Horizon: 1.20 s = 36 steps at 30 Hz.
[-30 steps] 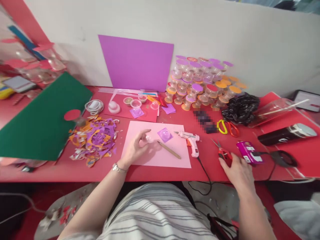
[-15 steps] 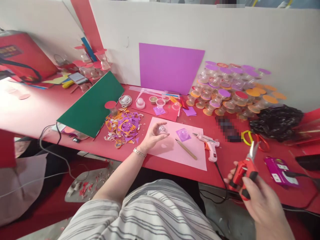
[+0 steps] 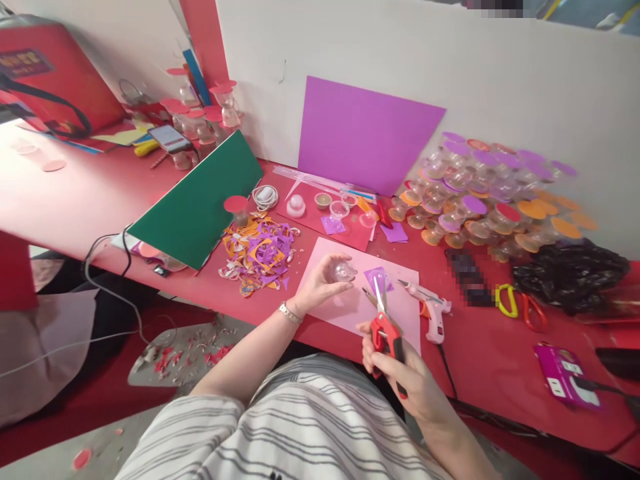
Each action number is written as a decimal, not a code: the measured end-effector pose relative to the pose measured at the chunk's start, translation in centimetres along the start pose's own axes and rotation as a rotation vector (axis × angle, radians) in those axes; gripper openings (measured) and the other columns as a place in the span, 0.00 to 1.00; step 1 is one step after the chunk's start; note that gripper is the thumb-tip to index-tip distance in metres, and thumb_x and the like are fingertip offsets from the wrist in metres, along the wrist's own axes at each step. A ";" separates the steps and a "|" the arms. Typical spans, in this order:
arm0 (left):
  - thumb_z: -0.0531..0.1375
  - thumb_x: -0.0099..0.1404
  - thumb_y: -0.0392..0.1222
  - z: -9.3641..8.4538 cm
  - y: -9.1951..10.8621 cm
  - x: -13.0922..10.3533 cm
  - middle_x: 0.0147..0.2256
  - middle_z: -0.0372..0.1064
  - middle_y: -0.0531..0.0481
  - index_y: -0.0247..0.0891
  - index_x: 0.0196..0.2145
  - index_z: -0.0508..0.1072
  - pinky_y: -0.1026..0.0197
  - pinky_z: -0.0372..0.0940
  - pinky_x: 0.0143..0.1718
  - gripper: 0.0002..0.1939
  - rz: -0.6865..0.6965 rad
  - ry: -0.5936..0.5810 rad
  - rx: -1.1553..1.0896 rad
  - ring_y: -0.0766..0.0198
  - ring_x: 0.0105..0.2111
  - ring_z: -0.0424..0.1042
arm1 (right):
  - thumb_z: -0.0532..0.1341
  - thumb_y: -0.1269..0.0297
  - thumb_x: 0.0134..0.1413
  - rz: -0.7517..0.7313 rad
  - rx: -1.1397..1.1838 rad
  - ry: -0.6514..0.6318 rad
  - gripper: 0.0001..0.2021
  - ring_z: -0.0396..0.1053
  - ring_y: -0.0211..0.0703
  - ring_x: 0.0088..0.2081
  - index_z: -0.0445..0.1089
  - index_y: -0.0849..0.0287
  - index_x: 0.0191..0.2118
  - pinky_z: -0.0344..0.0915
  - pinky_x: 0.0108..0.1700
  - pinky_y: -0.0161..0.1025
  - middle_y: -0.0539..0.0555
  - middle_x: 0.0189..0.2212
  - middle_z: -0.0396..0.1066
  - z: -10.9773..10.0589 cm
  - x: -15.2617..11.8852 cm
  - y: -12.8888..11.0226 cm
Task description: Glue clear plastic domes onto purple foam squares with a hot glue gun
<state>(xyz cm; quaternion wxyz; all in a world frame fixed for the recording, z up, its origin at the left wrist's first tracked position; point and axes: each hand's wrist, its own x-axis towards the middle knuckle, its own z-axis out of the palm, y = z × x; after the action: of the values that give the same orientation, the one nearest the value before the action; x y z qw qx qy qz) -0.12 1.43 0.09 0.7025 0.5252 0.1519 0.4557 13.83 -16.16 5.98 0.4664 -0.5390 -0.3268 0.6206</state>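
My left hand (image 3: 324, 283) holds a small clear plastic dome (image 3: 343, 270) between thumb and fingers, above a pale pink sheet (image 3: 325, 318). My right hand (image 3: 395, 367) is wrapped round the red and black handles of a pair of snips (image 3: 384, 323), whose slim blades point away from me. Behind the blade tips, a purple square (image 3: 387, 275) lies on the sheet, partly hidden by them. A pencil-like stick is mostly covered by the snips and hand. Right of them, a white and pink glue gun (image 3: 427, 307) rests across the sheet's edge.
Orange and purple paper scraps (image 3: 260, 253) are heaped at left, beside a leaning green board (image 3: 200, 207). Clear hourglass-shaped pieces with coloured discs (image 3: 480, 187) stack at back right. Yellow-handled scissors (image 3: 507, 301), a black plastic bag (image 3: 570, 270) and a purple power strip (image 3: 565, 377) lie at right.
My right hand has brought the snips leftward from the table's right side to over the pink sheet. My left hand still holds the clear dome. The view has shifted slightly.
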 end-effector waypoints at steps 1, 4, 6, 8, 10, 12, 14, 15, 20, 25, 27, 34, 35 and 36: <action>0.73 0.53 0.45 0.0 0.0 0.0 0.44 0.68 0.48 0.40 0.48 0.67 0.62 0.70 0.44 0.28 0.004 0.006 0.002 0.64 0.41 0.75 | 0.66 0.56 0.53 0.031 0.020 -0.024 0.17 0.63 0.36 0.29 0.69 0.57 0.47 0.61 0.34 0.38 0.49 0.31 0.65 0.3 0.3 -0.3; 0.72 0.55 0.47 0.0 -0.2 -0.2 0.43 0.69 0.48 0.40 0.49 0.66 0.62 0.69 0.43 0.28 0.026 0.022 0.032 0.60 0.44 0.75 | 0.66 0.56 0.53 0.116 0.062 -0.068 0.14 0.60 0.33 0.25 0.68 0.58 0.41 0.57 0.30 0.36 0.46 0.25 0.62 1.0 1.0 -1.4; 0.71 0.56 0.47 0.0 -0.3 -0.3 0.43 0.68 0.48 0.41 0.49 0.66 0.62 0.69 0.43 0.27 0.050 0.036 0.068 0.59 0.45 0.76 | 0.66 0.56 0.53 0.181 0.080 -0.090 0.14 0.59 0.33 0.23 0.68 0.59 0.40 0.56 0.28 0.34 0.45 0.22 0.60 1.1 1.2 -2.1; 0.70 0.58 0.47 -0.1 -0.5 -0.3 0.43 0.68 0.47 0.41 0.50 0.66 0.63 0.69 0.44 0.26 0.073 0.044 0.106 0.59 0.46 0.75 | 0.66 0.56 0.52 0.254 0.094 -0.119 0.14 0.58 0.32 0.22 0.67 0.59 0.40 0.54 0.26 0.33 0.44 0.20 0.59 1.0 1.3 -2.6; 0.69 0.59 0.47 -0.1 -0.6 -0.4 0.44 0.69 0.47 0.41 0.50 0.66 0.62 0.68 0.45 0.25 0.085 0.043 0.138 0.59 0.47 0.75 | 0.66 0.57 0.50 0.330 0.107 -0.148 0.15 0.56 0.31 0.20 0.67 0.60 0.39 0.52 0.24 0.33 0.44 0.18 0.59 0.8 1.5 -2.8; 0.69 0.60 0.47 0.0 -0.7 -0.5 0.44 0.69 0.46 0.41 0.50 0.66 0.62 0.68 0.45 0.25 0.083 0.049 0.162 0.59 0.47 0.75 | 0.67 0.56 0.49 0.388 0.122 -0.170 0.15 0.54 0.31 0.18 0.66 0.60 0.38 0.49 0.22 0.32 0.43 0.17 0.58 0.7 1.7 -2.9; 0.68 0.60 0.48 0.0 -0.7 -0.5 0.45 0.68 0.45 0.41 0.51 0.66 0.61 0.68 0.46 0.25 0.075 0.063 0.187 0.58 0.48 0.75 | 0.67 0.56 0.48 0.422 0.144 -0.177 0.16 0.54 0.30 0.18 0.66 0.59 0.37 0.48 0.22 0.32 0.42 0.16 0.58 0.5 1.9 -2.9; 0.68 0.60 0.48 0.0 -0.7 -0.5 0.46 0.68 0.45 0.41 0.51 0.66 0.60 0.68 0.46 0.24 0.077 0.071 0.198 0.57 0.48 0.75 | 0.68 0.56 0.48 0.429 0.156 -0.177 0.16 0.54 0.30 0.18 0.66 0.59 0.37 0.49 0.22 0.32 0.42 0.16 0.58 0.4 2.0 -2.9; 0.67 0.62 0.49 -0.1 -0.8 -0.5 0.48 0.67 0.44 0.42 0.51 0.65 0.58 0.68 0.48 0.23 0.123 0.084 0.239 0.56 0.49 0.75 | 0.68 0.58 0.49 0.445 0.194 -0.174 0.15 0.56 0.30 0.18 0.66 0.60 0.38 0.50 0.22 0.31 0.43 0.17 0.59 0.1 2.3 -2.9; 0.66 0.63 0.49 -0.3 -1.1 -0.5 0.48 0.70 0.43 0.41 0.50 0.65 0.57 0.68 0.49 0.22 0.170 0.094 0.351 0.56 0.49 0.75 | 0.68 0.58 0.49 0.444 0.199 -0.180 0.15 0.56 0.30 0.18 0.67 0.60 0.38 0.50 0.21 0.31 0.43 0.17 0.60 0.0 2.3 -2.8; 0.65 0.63 0.48 -0.3 -0.9 -0.5 0.47 0.71 0.42 0.40 0.50 0.66 0.57 0.68 0.49 0.21 0.192 0.099 0.423 0.56 0.48 0.75 | 0.68 0.58 0.48 0.453 0.199 -0.175 0.15 0.56 0.30 0.18 0.66 0.60 0.38 0.50 0.21 0.31 0.43 0.17 0.59 -0.1 2.2 -2.9; 0.65 0.64 0.43 -0.1 -0.2 -0.9 0.45 0.75 0.43 0.39 0.49 0.67 0.59 0.69 0.46 0.18 0.280 0.117 0.608 0.59 0.45 0.76 | 0.68 0.56 0.48 0.473 0.127 -0.138 0.17 0.56 0.31 0.18 0.65 0.59 0.38 0.49 0.21 0.31 0.42 0.16 0.58 -0.1 2.2 -3.1; 0.65 0.63 0.44 0.0 -0.2 -1.0 0.45 0.75 0.43 0.39 0.49 0.67 0.58 0.69 0.46 0.19 0.273 0.130 0.606 0.59 0.44 0.76 | 0.68 0.55 0.48 0.470 0.112 -0.137 0.17 0.56 0.31 0.18 0.65 0.59 0.38 0.49 0.21 0.31 0.42 0.16 0.58 -0.1 2.2 -3.1; 0.65 0.63 0.44 0.0 -0.3 -1.0 0.45 0.75 0.43 0.39 0.49 0.67 0.58 0.69 0.46 0.19 0.257 0.140 0.598 0.59 0.44 0.76 | 0.68 0.54 0.49 0.465 0.098 -0.137 0.17 0.56 0.31 0.18 0.64 0.59 0.38 0.49 0.21 0.32 0.42 0.16 0.58 -0.1 2.3 -3.1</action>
<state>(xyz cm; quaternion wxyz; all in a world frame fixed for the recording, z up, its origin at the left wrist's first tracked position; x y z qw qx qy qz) -0.52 0.58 -0.41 0.4420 0.6905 0.2592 0.5106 14.63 -12.97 7.93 0.3133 -0.5330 -0.1945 0.7615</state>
